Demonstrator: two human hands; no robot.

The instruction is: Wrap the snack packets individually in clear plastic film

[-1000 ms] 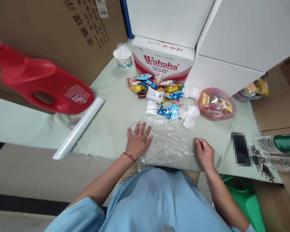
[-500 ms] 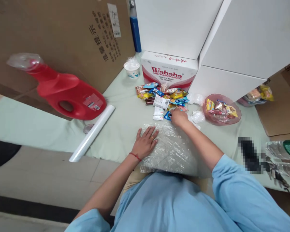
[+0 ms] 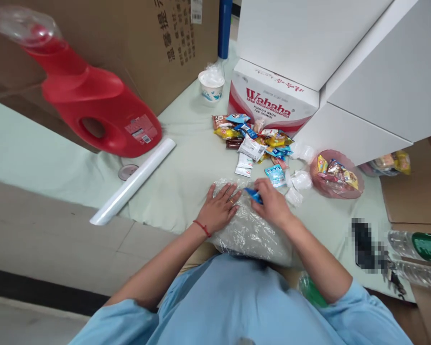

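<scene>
- a clear plastic sheet (image 3: 253, 232) is spread at the near table edge, its long axis running left to right.
- the left hand (image 3: 218, 209) is laid flat on it, fingers spread.
- a small blue packet (image 3: 254, 195) is pinched in the right hand (image 3: 273, 206), pointing leftward, just above the sheet.

left hand (image 3: 218, 210) flat, fingers spread, right hand (image 3: 273, 205) pinching closed
</scene>
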